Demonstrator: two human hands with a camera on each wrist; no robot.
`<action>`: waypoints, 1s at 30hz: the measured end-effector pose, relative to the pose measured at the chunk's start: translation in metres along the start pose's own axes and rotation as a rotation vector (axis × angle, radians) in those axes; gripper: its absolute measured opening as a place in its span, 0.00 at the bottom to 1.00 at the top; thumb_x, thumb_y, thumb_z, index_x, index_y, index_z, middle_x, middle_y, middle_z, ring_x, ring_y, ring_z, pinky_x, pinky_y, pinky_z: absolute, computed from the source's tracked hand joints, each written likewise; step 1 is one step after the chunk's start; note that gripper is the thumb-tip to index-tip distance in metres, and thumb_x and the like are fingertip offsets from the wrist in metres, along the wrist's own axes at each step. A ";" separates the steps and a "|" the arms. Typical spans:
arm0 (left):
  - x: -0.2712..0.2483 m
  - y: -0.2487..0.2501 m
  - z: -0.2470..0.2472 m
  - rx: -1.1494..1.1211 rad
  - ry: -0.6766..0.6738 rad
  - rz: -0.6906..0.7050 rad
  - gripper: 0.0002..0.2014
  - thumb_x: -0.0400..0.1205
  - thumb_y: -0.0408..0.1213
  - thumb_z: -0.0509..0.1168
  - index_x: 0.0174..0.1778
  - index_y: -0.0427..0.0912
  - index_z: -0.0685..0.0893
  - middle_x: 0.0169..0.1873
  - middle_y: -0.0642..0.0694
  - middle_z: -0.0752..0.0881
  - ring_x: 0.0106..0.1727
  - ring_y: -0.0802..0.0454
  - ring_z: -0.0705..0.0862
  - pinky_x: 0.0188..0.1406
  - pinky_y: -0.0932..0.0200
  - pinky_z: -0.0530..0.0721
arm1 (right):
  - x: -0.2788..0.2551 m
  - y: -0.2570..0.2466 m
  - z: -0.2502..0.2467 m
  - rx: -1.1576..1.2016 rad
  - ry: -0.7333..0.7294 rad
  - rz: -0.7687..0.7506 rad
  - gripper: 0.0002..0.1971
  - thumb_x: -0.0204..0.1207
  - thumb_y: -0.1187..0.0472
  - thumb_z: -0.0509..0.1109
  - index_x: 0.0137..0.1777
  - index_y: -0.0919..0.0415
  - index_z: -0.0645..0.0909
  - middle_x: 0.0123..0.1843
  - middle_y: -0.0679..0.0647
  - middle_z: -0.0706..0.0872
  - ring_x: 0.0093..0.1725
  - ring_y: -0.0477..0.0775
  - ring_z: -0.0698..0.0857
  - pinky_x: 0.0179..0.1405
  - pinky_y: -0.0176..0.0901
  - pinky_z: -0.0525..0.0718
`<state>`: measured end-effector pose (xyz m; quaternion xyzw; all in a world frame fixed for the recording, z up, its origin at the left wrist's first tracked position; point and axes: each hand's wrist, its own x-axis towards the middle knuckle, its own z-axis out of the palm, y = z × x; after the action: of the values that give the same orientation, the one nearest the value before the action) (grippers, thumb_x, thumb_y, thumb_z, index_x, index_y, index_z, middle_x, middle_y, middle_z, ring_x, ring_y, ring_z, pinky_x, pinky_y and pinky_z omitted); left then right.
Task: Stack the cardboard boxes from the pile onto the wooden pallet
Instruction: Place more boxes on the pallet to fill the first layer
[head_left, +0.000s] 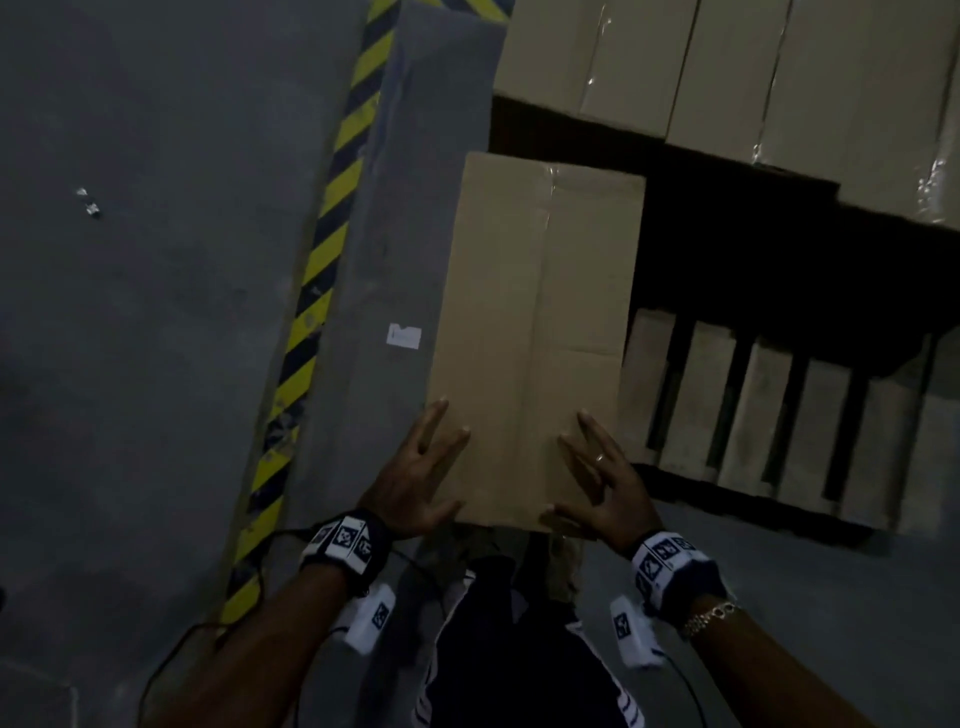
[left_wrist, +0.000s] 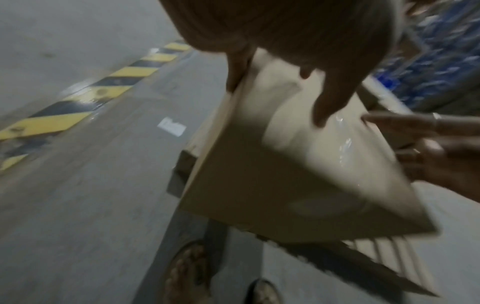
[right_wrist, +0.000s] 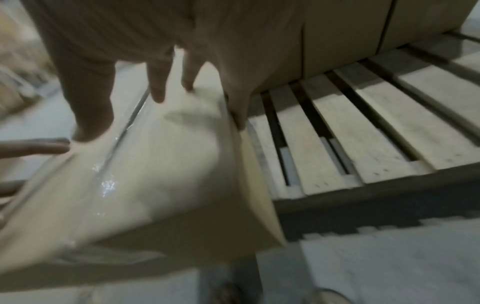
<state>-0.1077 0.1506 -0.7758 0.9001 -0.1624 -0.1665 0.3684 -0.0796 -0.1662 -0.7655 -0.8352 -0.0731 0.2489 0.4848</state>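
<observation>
A long brown cardboard box (head_left: 530, 338) with a taped centre seam lies lengthwise away from me, over the left edge of the wooden pallet (head_left: 753, 415). My left hand (head_left: 415, 483) lies on its near left corner, fingers straight and spread on top. In the left wrist view the thumb runs down the left side of the box (left_wrist: 285, 174). My right hand (head_left: 602, 483) lies flat on the near right corner in the same way. In the right wrist view the box (right_wrist: 155, 185) is tilted beside the bare pallet slats (right_wrist: 363, 133). Whether its far end rests on the pallet is hidden.
A row of cardboard boxes (head_left: 727, 67) stands along the far side of the pallet. A yellow-and-black hazard stripe (head_left: 322, 249) runs along the grey floor to the left. A white label (head_left: 404, 336) lies on the floor by the box. My sandalled feet (left_wrist: 187, 273) stand under its near end.
</observation>
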 end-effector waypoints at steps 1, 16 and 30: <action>0.000 -0.004 0.005 -0.003 -0.012 -0.016 0.45 0.75 0.50 0.77 0.86 0.41 0.64 0.88 0.35 0.49 0.89 0.34 0.50 0.68 0.30 0.79 | -0.001 0.005 0.002 -0.017 -0.027 0.012 0.44 0.67 0.49 0.87 0.82 0.53 0.72 0.91 0.45 0.54 0.89 0.51 0.55 0.82 0.67 0.68; 0.002 -0.001 0.004 0.140 -0.241 -0.129 0.69 0.62 0.50 0.86 0.89 0.52 0.43 0.87 0.38 0.32 0.87 0.27 0.42 0.81 0.28 0.62 | -0.001 -0.006 0.010 -0.603 -0.276 0.083 0.71 0.58 0.43 0.88 0.89 0.44 0.38 0.87 0.53 0.23 0.89 0.63 0.35 0.86 0.69 0.46; 0.012 -0.010 -0.014 0.056 -0.175 -0.206 0.56 0.67 0.18 0.73 0.89 0.54 0.56 0.88 0.46 0.36 0.86 0.30 0.57 0.52 0.47 0.89 | 0.012 -0.009 0.005 -0.505 -0.194 0.055 0.63 0.62 0.48 0.88 0.90 0.49 0.48 0.88 0.54 0.25 0.89 0.64 0.38 0.81 0.70 0.67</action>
<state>-0.0895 0.1604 -0.7758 0.9040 -0.1052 -0.2767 0.3083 -0.0704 -0.1528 -0.7643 -0.9036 -0.1565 0.3147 0.2449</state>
